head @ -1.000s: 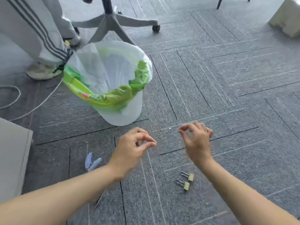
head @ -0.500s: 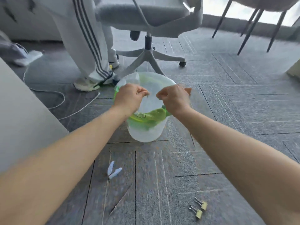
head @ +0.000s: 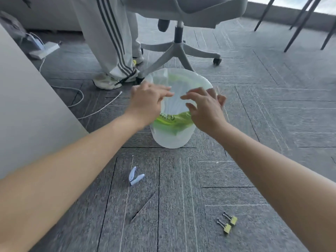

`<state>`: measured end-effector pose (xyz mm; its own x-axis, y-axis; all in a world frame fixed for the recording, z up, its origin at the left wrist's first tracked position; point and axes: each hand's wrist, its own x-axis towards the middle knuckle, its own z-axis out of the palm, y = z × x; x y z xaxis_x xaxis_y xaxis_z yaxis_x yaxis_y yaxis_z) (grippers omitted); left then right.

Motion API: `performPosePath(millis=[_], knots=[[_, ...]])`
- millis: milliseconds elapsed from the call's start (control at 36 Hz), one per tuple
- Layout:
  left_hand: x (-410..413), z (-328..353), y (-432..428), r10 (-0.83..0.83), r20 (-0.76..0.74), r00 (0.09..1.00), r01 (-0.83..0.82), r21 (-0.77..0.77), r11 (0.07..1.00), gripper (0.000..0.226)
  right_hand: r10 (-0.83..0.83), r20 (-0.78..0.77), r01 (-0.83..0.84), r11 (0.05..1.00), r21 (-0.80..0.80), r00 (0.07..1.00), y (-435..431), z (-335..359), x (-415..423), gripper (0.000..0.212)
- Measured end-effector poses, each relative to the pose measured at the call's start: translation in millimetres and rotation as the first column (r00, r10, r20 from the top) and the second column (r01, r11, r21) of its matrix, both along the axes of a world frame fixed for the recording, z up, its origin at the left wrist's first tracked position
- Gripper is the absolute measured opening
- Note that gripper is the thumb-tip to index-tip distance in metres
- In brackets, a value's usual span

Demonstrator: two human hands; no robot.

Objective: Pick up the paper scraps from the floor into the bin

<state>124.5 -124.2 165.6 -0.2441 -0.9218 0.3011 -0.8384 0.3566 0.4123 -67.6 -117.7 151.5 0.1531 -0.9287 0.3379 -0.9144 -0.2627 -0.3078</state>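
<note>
Bin (head: 171, 137), white and lined with a clear bag with green print, stands on the grey carpet floor (head: 272, 124) by an office chair's base (head: 179, 51). Both hands hover over its mouth, left hand (head: 148, 102) and right hand (head: 205, 108) with fingers spread, holding nothing. Nearer lie a pale blue staple remover (head: 135, 176) and two yellow binder clips (head: 228, 223).

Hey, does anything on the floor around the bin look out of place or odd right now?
Yes. Small office items lie loose on the carpet in front of the bin: a pale blue staple remover, a thin dark stick-like object, and two yellow binder clips. A white cable also trails across the floor to the left.
</note>
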Motion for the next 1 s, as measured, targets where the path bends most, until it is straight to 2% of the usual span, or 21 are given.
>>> performPosePath(millis=[56, 83, 167, 222, 306, 361, 444, 556, 611, 667, 750, 861, 1000], knots=[[4.8, -7.6, 12.0, -0.073, -0.050, 0.996, 0.071, -0.039, 0.997, 0.058, 0.046, 0.033, -0.043, 0.995, -0.093, 0.998, 12.6, -5.0, 3.7, 0.026], [7.4, -10.3, 18.9, -0.094, -0.088, 0.992, 0.091, -0.047, 0.995, 0.059, 0.070, 0.069, -0.059, 0.986, -0.155, 0.995, 19.6, -7.7, 4.8, 0.023], [13.7, -16.1, 39.3, -0.157, -0.201, 0.967, 0.144, -0.081, 0.986, 0.042, 0.121, 0.166, -0.065, 0.948, -0.311, 0.979, 42.5, -18.4, 3.3, 0.013], [12.9, -20.2, 54.5, -0.193, -0.271, 0.943, 0.176, -0.085, 0.981, 0.033, 0.135, 0.215, -0.059, 0.943, -0.326, 0.967, 56.7, -32.5, -2.2, 0.011], [1.9, -36.7, 82.8, -0.145, -0.451, 0.881, 0.143, -0.040, 0.989, 0.014, 0.099, 0.278, -0.024, 0.965, -0.261, 0.955, 78.1, -64.0, -17.3, 0.010], [-7.9, -58.5, 103.9, -0.087, -0.516, 0.852, 0.137, 0.061, 0.989, 0.007, 0.047, 0.314, 0.017, 0.980, -0.198, 0.948, 92.9, -87.4, -29.0, 0.008], [-19.6, -103.8, 127.4, 0.028, -0.505, 0.863, 0.141, 0.292, 0.946, 0.008, -0.054, 0.312, 0.076, 0.995, -0.058, 0.948, 111.8, -126.8, -51.4, 0.006], [-21.1, -155.2, 126.5, 0.128, -0.392, 0.911, 0.081, 0.474, 0.877, 0.033, -0.293, 0.279, 0.260, 0.954, 0.150, 0.915, 125.3, -177.2, -85.8, 0.008], [-20.4, -171.0, 120.9, 0.110, -0.303, 0.947, 0.060, 0.499, 0.864, 0.047, -0.425, 0.243, 0.373, 0.898, 0.234, 0.872, 127.6, -196.6, -101.1, 0.011], [-23.1, -179.8, 115.3, 0.109, -0.235, 0.966, 0.026, 0.507, 0.861, 0.051, -0.524, 0.194, 0.455, 0.835, 0.310, 0.829, 126.9, -210.9, -113.0, 0.010], [-32.2, -185.7, 106.4, 0.138, -0.230, 0.963, -0.008, 0.491, 0.871, 0.042, -0.597, 0.115, 0.510, 0.757, 0.409, 0.794, 118.3, -225.3, -123.4, 0.012], [-42.6, -194.4, 98.8, 0.160, -0.274, 0.949, -0.003, 0.497, 0.868, 0.028, -0.636, 0.014, 0.547, 0.674, 0.497, 0.771, 95.5, -233.3, -125.3, 0.026], [-48.8, -209.7, 96.4, 0.179, -0.267, 0.947, -0.002, 0.551, 0.835, 0.023, -0.709, 0.038, 0.581, 0.605, 0.545, 0.704, 77.8, -243.1, -124.0, 0.026]])
